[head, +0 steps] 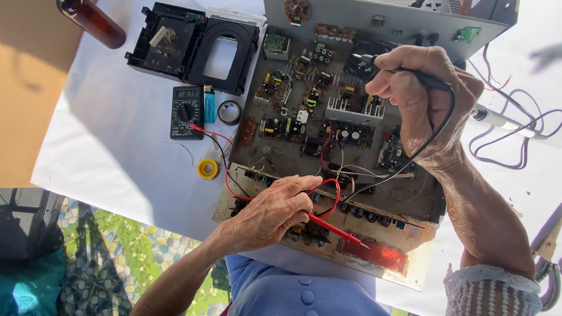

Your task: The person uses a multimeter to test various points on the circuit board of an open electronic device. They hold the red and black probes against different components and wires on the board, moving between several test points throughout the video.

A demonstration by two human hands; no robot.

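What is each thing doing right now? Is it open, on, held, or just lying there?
Left hand: holds the red probe, tip on the front board.
Right hand: holds the black probe, tip down on the boards.
Metal case: open, circuit boards bare.
Meter: lying flat, screen lit.
Tape roll: lying flat.
Brown bottle: lying down.

The brown bottle at the upper left is cut off by the top edge, so its neck is out of view. The left hand covers the upper end of the red probe, and the right hand hides most of the black probe. The multimeter screen is too small to read. A metal tool at the lower right runs off the frame's edge
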